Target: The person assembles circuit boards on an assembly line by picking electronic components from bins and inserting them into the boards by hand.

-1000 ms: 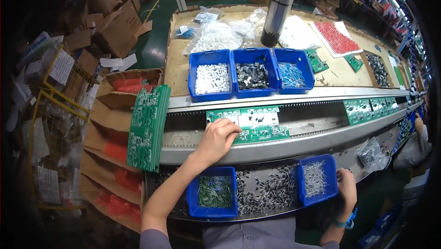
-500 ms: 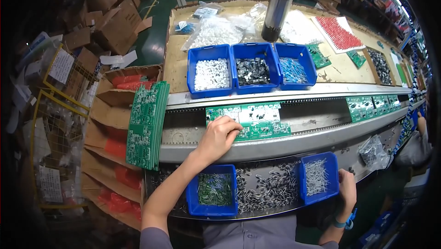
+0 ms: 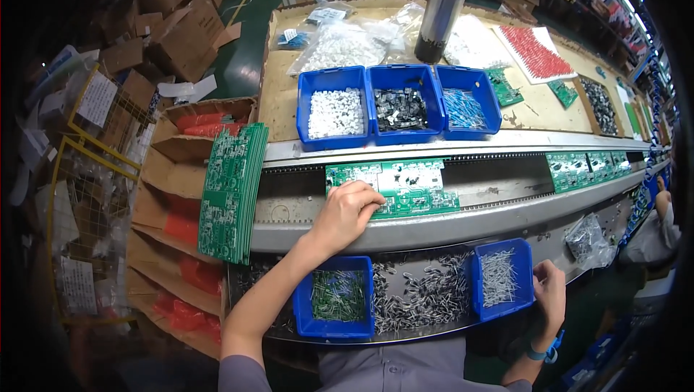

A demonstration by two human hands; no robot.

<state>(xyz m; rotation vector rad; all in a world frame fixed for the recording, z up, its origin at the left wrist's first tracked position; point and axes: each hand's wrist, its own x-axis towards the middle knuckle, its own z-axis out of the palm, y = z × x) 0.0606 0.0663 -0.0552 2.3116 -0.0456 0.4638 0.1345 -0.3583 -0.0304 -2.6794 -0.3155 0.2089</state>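
My left hand (image 3: 347,215) reaches over a green circuit board (image 3: 416,182) on the conveyor rail, with thumb and fingertips pinched together at the board's surface. Whatever is between those fingertips is too small to make out. My right hand (image 3: 551,292) is closed, its fingers curled, just right of a blue bin (image 3: 480,291) of thin silver wire-leaded parts. What that hand holds, if anything, is hidden. Between this bin and another blue bin (image 3: 298,311) of green wire-leaded parts lies a loose heap of small dark and silver components (image 3: 419,294).
Behind the rail stand three blue bins (image 3: 335,142) of white, black and blue parts. A metal flask (image 3: 442,16) rises beyond them. Stacked green boards (image 3: 233,197) lean at the left beside a cardboard rack (image 3: 170,197). More boards (image 3: 587,169) lie farther right on the rail.
The whole view has shifted very slightly. My left hand keeps its pinch at the board, and my right hand stays beside the bin with its fingers a little differently curled.
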